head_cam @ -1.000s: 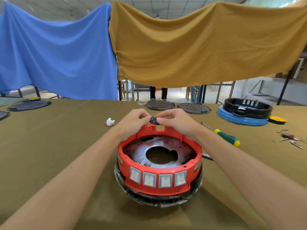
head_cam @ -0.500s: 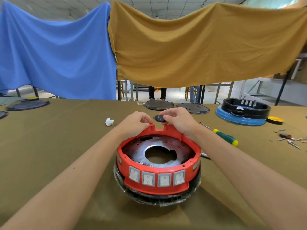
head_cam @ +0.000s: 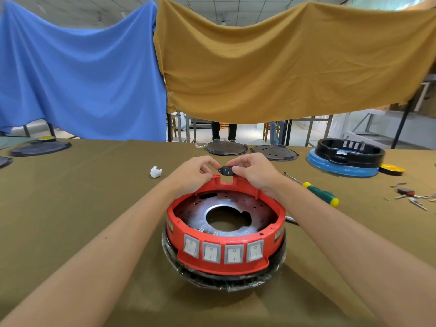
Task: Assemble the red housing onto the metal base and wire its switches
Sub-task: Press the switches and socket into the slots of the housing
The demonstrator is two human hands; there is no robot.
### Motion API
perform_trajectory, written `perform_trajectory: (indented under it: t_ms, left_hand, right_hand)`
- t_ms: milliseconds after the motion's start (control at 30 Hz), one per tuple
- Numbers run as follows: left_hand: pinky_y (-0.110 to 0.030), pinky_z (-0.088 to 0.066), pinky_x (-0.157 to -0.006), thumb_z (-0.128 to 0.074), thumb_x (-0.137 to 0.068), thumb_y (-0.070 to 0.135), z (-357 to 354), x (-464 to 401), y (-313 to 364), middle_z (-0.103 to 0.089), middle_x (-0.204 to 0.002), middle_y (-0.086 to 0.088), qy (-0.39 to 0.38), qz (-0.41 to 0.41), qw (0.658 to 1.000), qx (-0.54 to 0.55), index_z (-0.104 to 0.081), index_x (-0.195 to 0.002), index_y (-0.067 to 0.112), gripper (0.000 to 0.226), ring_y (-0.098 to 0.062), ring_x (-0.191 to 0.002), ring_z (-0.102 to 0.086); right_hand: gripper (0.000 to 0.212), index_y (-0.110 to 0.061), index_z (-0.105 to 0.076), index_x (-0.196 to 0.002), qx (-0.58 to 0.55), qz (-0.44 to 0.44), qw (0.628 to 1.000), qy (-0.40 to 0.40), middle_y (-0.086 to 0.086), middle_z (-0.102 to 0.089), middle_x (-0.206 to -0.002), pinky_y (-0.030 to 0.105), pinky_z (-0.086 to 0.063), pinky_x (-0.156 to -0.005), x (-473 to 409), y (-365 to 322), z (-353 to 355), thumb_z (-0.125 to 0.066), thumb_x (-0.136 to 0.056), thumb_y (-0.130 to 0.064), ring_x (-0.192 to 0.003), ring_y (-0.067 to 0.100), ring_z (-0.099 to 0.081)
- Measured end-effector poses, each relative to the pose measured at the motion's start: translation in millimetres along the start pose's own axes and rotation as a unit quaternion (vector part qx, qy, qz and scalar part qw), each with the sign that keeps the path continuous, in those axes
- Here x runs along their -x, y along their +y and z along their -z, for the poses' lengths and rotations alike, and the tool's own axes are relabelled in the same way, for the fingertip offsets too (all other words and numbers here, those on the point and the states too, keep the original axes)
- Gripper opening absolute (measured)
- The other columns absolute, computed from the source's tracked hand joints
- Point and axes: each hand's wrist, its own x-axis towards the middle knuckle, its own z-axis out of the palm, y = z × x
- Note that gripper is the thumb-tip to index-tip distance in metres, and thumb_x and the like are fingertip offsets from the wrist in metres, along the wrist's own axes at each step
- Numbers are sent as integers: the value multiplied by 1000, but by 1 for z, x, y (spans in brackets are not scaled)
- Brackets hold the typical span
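A person's two bare forearms reach forward over a desk covered in olive cloth. In the middle of the desk, near the viewer, sits the red housing, a round ring seated on the metal base, whose dark plate with a large centre hole shows inside the ring. Four grey rocker switches line the housing's near wall.

At the far rim, both hands meet above a square notch in the housing's wall. The left hand and the right hand each pinch one end of a small black socket part, holding it just above the notch, not yet seated.

The step in hand seems to be fitting this part into the notch. The next move likely calls for lowering it straight and level so its edges slide into the notch's sides, with light, even pressure from both hands.

There is open cloth left of the housing, apart from a small white scrap. To the right lies a green and yellow screwdriver, near the right forearm, and farther right some loose metal terminals. Dark round plates and a black and blue unit sit well apart along the far edge.
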Motion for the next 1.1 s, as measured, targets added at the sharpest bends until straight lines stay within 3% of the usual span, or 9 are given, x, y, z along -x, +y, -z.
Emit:
perform_trajectory:
  t_ms: [167, 333, 433, 533, 767, 1100]
  left_hand:
    - [-37, -56, -77, -54, -99, 10, 0, 1, 1, -67, -98, 1, -5, -7, 1000, -1, -62, -109, 36, 29, -19, -89, -66]
    - [-36, -56, -77, -53, -99, 10, 0, 1, 2, -67, -99, -1, -7, -8, 1000, 1, -63, -108, 36, 29, -21, -91, -65]
    - [-43, -56, -80, -52, -99, 8, -1, 2, 2, -68, -100, -5, -6, -8, 1000, 6, -63, -109, 33, 29, -27, -93, -65]
    - [-41, -56, -78, -52, -99, 9, -1, 1, 2, -68, -101, -6, -8, -7, 1000, 4, -63, -109, 33, 28, -27, -93, -65]
    - [-29, -53, -71, -52, -99, 10, -1, 1, 1, -68, -99, -2, -8, -9, 1000, 3, -62, -104, 37, 29, -18, -87, -64]
    - [-36, -54, -76, -52, -99, 11, 0, 1, 1, -69, -98, -2, -7, -15, 1000, 0, -63, -106, 36, 29, -27, -89, -66]
  right_hand:
    - [21, -18, -74, -112, -3, 0, 1000, 2, -6, -68, -95, 25, -44, -83, 0, 0, 0, -63, -95, -12, -94, 9, -61]
    - [20, -18, -74, -111, -7, 1, 1000, 2, -7, -68, -94, 27, -48, -89, -1, 1, -1, -65, -94, -12, -94, 10, -62]
    - [19, -17, -74, -108, -17, 5, 1000, 5, -8, -69, -89, 22, -48, -81, -2, 1, -2, -66, -93, -10, -87, 6, -63]
    - [19, -17, -75, -107, -19, 6, 1000, 5, -10, -69, -88, 18, -45, -76, -2, 2, -2, -67, -92, -9, -87, 5, -63]
    - [19, -19, -75, -106, -22, 2, 1000, 6, -5, -71, -92, 28, -48, -88, -1, 2, -2, -68, -92, -9, -94, 12, -65]
    - [18, -22, -76, -102, -21, -5, 1000, 10, -5, -73, -95, 34, -50, -95, -1, 2, -2, -70, -90, -11, -98, 14, -66]
